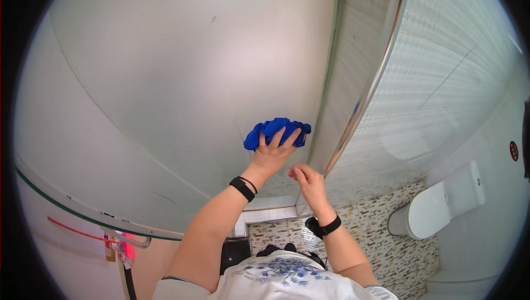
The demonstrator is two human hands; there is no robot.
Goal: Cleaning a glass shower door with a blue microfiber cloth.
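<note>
Bright blue, crumpled fabric cloth [277, 129] lay in the grip of the left hand [274, 154], whose fingers were spread and bent over it, against a broad, frosted, pale glass panel [165, 79] reaching above and leftward of that grip. Below and right of it stretched a brown-and-white mosaic-tiled floor [370, 211]; to its right rose a long, shiny metal rail [353, 126], and farther right stood a white ceramic toilet [428, 211]. Just below the grip, the right hand [310, 184] was curled, apart from the cloth; how tightly, or around what, I could not tell.
</note>
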